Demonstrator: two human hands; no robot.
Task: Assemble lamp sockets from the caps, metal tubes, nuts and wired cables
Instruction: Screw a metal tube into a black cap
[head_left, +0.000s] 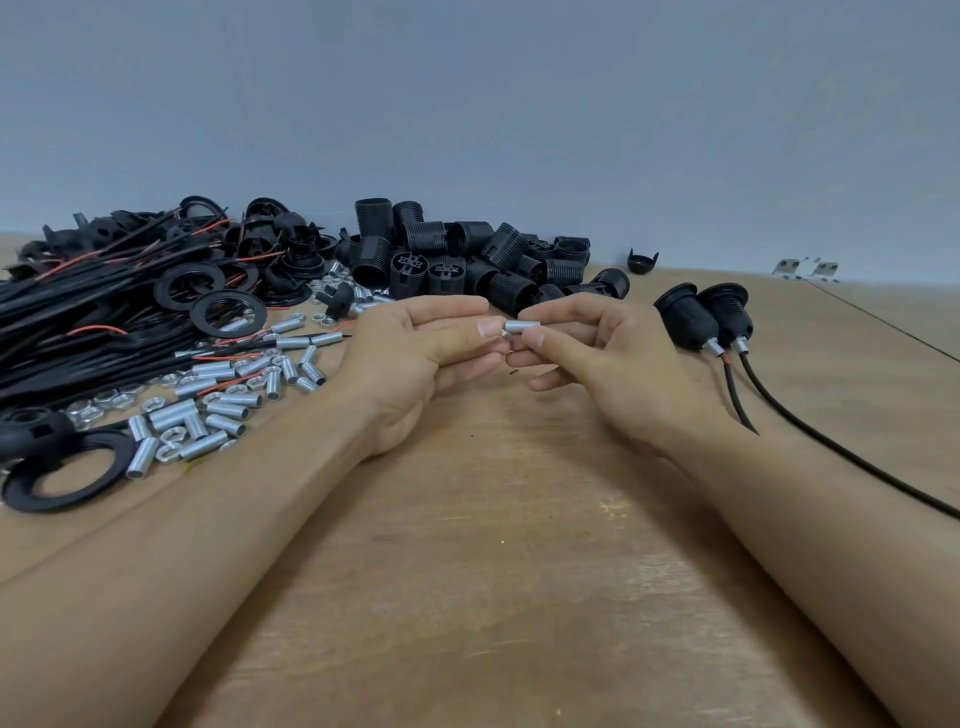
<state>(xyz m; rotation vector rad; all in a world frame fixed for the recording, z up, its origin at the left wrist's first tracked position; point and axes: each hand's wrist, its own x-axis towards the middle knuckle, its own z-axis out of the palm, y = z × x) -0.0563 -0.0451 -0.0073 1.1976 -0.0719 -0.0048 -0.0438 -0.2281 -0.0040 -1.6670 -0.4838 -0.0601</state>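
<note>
The right hand (587, 358) pinches a short metal tube (522, 327) between thumb and forefinger, held above the middle of the wooden table (493, 571). The left hand (415, 353) meets it at the tube's left end, thumb and fingers curled there around a small metal piece too hidden to name. To the left lies a scatter of loose tubes and nuts (208, 400), with black rings (67, 475) nearer and a bundle of wired cables (78, 317) farther left. Beyond the hands sits a heap of threaded black socket bodies (467, 254). To the right rest two assembled sockets (706, 317), their cables trailing near.
</note>
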